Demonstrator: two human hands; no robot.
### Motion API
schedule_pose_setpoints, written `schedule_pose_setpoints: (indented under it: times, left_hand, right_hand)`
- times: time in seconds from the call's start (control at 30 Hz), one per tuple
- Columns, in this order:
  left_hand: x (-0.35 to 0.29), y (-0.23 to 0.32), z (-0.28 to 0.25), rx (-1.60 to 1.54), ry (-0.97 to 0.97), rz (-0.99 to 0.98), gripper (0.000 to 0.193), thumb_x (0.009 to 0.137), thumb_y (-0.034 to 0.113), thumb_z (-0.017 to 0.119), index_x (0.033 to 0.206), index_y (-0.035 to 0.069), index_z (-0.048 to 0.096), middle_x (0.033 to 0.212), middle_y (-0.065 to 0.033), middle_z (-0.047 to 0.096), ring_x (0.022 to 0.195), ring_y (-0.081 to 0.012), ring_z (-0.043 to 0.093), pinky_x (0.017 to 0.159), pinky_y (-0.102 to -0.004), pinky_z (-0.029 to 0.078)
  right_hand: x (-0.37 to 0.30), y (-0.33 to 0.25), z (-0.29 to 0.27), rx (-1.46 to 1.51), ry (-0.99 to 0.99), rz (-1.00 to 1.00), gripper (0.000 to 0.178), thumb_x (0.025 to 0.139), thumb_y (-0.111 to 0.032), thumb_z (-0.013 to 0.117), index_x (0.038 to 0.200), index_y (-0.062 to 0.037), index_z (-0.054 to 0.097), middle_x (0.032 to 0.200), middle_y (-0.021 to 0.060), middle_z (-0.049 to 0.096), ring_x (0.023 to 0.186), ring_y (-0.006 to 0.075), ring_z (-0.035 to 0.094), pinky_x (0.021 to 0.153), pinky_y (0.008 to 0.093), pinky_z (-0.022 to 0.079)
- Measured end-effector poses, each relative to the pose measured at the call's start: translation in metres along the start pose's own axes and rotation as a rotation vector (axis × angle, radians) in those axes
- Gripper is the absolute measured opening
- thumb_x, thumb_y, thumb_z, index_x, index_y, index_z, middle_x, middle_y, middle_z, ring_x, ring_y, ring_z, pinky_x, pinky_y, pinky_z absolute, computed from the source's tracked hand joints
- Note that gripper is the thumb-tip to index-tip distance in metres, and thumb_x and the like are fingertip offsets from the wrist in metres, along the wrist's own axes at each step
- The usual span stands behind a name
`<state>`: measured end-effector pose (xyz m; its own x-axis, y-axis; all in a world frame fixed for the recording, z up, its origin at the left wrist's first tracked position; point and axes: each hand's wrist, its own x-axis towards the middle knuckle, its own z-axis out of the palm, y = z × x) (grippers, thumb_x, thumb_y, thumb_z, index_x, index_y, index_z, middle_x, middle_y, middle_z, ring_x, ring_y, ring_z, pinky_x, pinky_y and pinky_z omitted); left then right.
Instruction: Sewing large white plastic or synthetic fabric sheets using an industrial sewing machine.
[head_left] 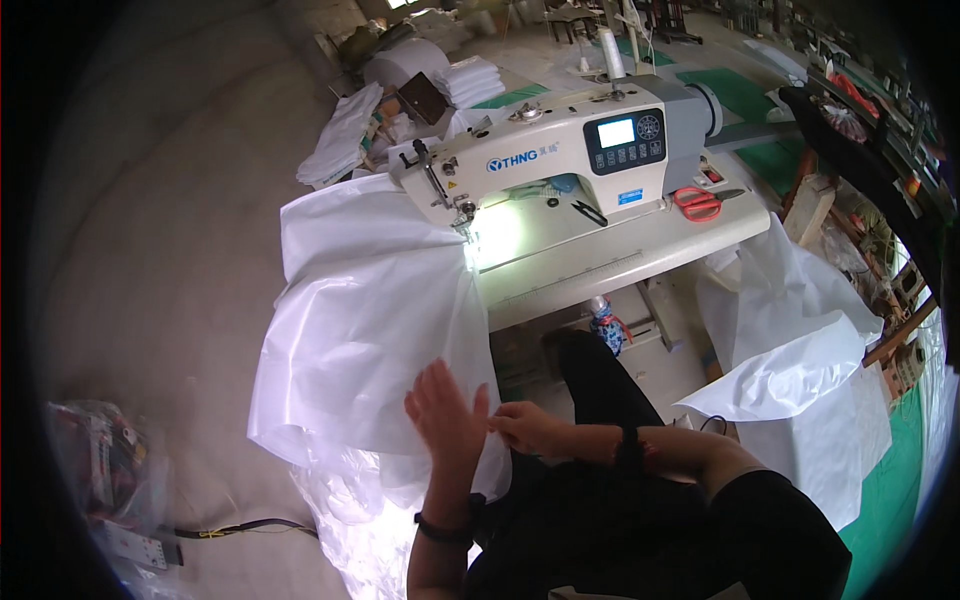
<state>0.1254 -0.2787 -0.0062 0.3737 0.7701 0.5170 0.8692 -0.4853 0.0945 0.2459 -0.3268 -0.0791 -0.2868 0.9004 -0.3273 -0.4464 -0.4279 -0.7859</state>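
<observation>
Both hands meet at my lap: my left hand lies spread flat on white fabric; my right hand pinches its edge below the sewing machine.

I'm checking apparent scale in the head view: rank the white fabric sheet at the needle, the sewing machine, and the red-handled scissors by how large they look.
1. White fabric sheet, largest.
2. Sewing machine.
3. Red-handled scissors, smallest.
The sheet lies nearer the camera, which inflates it.
</observation>
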Motion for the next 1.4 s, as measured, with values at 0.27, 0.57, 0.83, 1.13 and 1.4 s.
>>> schedule_pose_setpoints:
  times: [0.27, 0.57, 0.83, 1.13, 1.4]
  left_hand:
    - [0.005, -0.014, 0.004, 0.162, 0.081, 0.078, 0.030, 0.074, 0.004, 0.054, 0.104, 0.005, 0.054, 0.110, -0.0123, 0.051, 0.112, -0.0328, 0.046, 0.094, -0.0516, 0.035]
    - [-0.024, -0.015, -0.016, -0.188, -0.534, 0.262, 0.008, 0.076, 0.010, 0.051, 0.076, 0.003, 0.056, 0.073, -0.0180, 0.057, 0.075, -0.0379, 0.059, 0.063, -0.0441, 0.047]
    - [-0.048, -0.028, 0.006, -0.844, -0.628, -0.262, 0.019, 0.085, 0.015, 0.043, 0.080, 0.000, 0.054, 0.065, -0.0197, 0.053, 0.059, -0.0332, 0.054, 0.057, -0.0402, 0.042]
    - [-0.067, -0.021, 0.015, -0.277, -0.302, 0.084, 0.015, 0.089, 0.019, 0.044, 0.093, 0.007, 0.050, 0.063, -0.0176, 0.060, 0.062, -0.0413, 0.060, 0.057, -0.0501, 0.046]
    - [-0.060, -0.029, 0.018, -0.119, -0.449, 0.238, 0.014, 0.081, 0.017, 0.051, 0.089, 0.006, 0.051, 0.059, -0.0172, 0.058, 0.061, -0.0388, 0.061, 0.055, -0.0493, 0.046]
  right_hand:
    - [-0.020, -0.001, 0.000, -0.167, 0.175, 0.011, 0.018, 0.088, -0.021, 0.058, 0.085, -0.0035, 0.057, 0.061, 0.0022, 0.050, 0.046, 0.0075, 0.041, 0.041, 0.0224, 0.031]
    - [-0.028, 0.002, 0.011, -0.693, 0.054, -0.247, 0.020, 0.089, -0.023, 0.055, 0.093, -0.0036, 0.061, 0.067, 0.0047, 0.056, 0.060, 0.0126, 0.054, 0.056, 0.0290, 0.044]
    - [-0.032, 0.018, 0.026, -0.949, -0.098, -0.477, 0.023, 0.090, -0.024, 0.054, 0.092, -0.0023, 0.061, 0.066, 0.0065, 0.057, 0.062, 0.0156, 0.058, 0.058, 0.0303, 0.046]
    - [-0.027, 0.031, -0.015, -0.826, 0.266, 0.005, 0.044, 0.085, -0.041, 0.060, 0.101, -0.0004, 0.061, 0.070, 0.0094, 0.060, 0.060, 0.0174, 0.057, 0.056, 0.0305, 0.046]
    - [0.003, 0.050, -0.002, -0.741, -0.192, 0.031, 0.045, 0.090, -0.041, 0.053, 0.103, 0.0016, 0.059, 0.081, 0.0098, 0.061, 0.072, 0.0151, 0.057, 0.065, 0.0310, 0.047]
